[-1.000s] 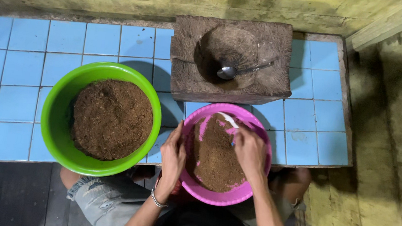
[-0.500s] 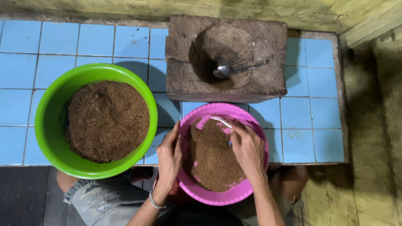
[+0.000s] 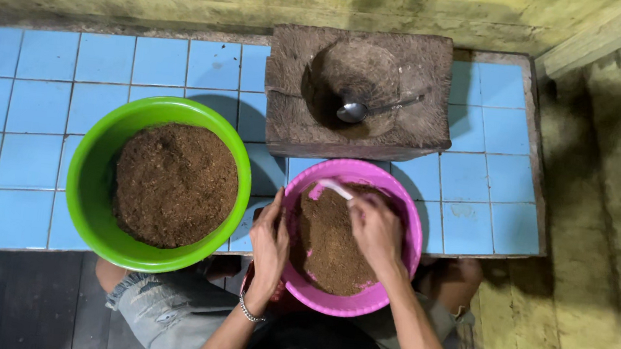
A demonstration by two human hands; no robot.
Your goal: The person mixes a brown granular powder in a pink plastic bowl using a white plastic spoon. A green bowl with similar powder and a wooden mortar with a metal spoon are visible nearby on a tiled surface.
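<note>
A round pink bowl (image 3: 404, 230) of smooth plastic is tilted at the near edge of a ledge of glossy blue tiles (image 3: 44, 77), partly over the person's lap. It is half filled with a coarse, crumbly brown powder (image 3: 325, 253). The left hand (image 3: 269, 243) is laid flat against the bowl's left rim, fingers together and pressed on the outside wall. The right hand (image 3: 375, 231) is held inside the bowl over the powder, its fingers closed on a thin white spoon (image 3: 333, 188), whose handle is seen slanting up to the left against the far wall.

Just left of the pink bowl, touching or nearly so, a larger bright green bowl (image 3: 87, 174) is seen, filled with a flat mound of the same brown powder. Beyond the pink bowl a rough, squarish wooden block (image 3: 290, 80) with a round hollow is set; a metal spoon (image 3: 356, 110) is rested in the hollow. A beaded bracelet (image 3: 250, 313) is worn on the left wrist. Worn yellowish boards (image 3: 612, 229) are seen on the right
</note>
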